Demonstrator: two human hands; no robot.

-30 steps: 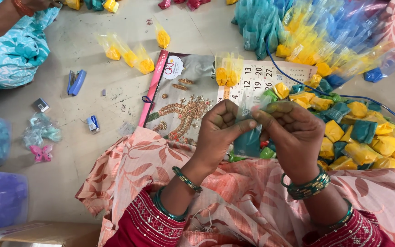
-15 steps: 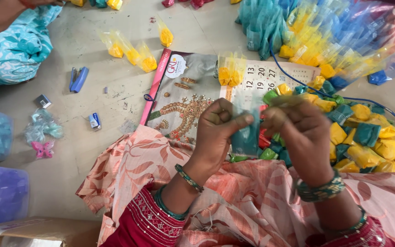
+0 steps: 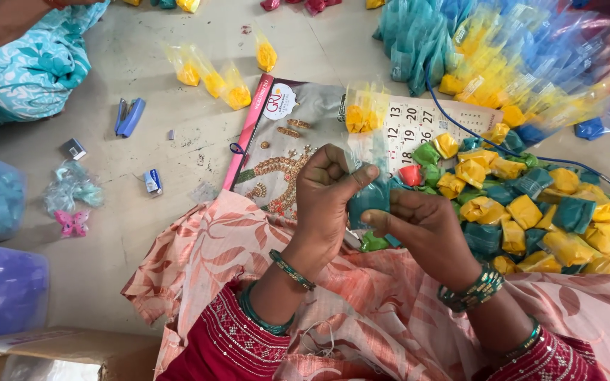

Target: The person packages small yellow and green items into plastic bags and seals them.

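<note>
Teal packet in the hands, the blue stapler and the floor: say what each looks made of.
Teal packet, pinched by the left hand and right hand: thin clear plastic film, glossy and crinkled, over a teal filling I cannot identify. Blue stapler: smooth blue plastic shell, probably with metal inside. Floor: matte grey, stained and scuffed, likely concrete.

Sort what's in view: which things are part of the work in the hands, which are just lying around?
In the work:
left hand and right hand, both on a teal packet
pile of wrapped packets
clear bags

Lying about:
blue stapler
staple boxes
pink butterfly clip
calendar
purple tub
blue cord
</note>
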